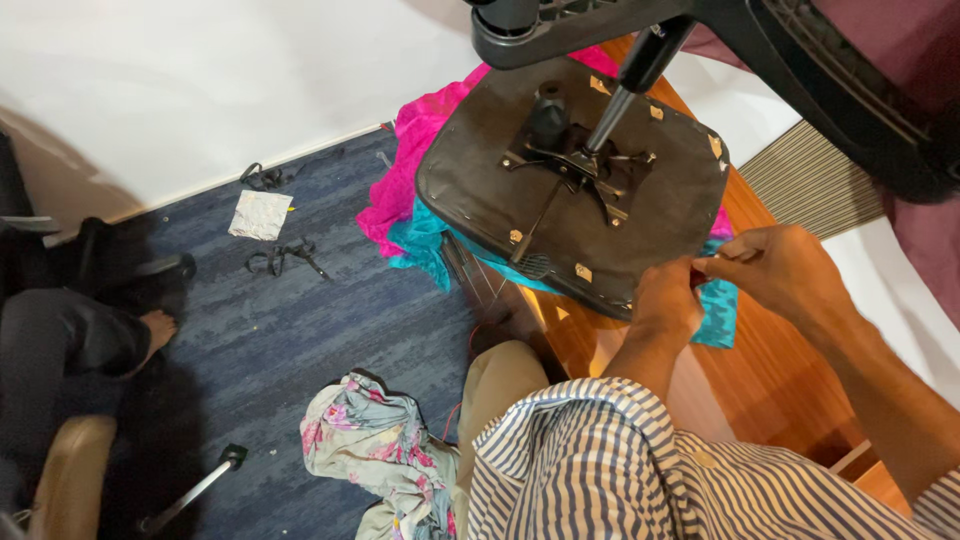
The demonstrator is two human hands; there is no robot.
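An upturned black chair seat (480, 190), its metal mechanism (575, 160) facing up, lies on a wooden table (770, 390). Under it are pink cloth (405, 170) and teal cloth (425, 245). My left hand (665, 300) presses on the seat's near right edge with fingers curled. My right hand (780, 270) pinches something small at that same edge, next to the left hand's fingertips. What is pinched is too small to tell. A striped shirt sleeve covers my left arm.
A black chair frame (850, 80) hangs over the top right. On the blue carpet lie a floral cloth (375, 445), a silver foil sheet (260, 215), black straps (280, 255) and a metal rod (195, 490). Another person's foot (155, 328) rests at the left.
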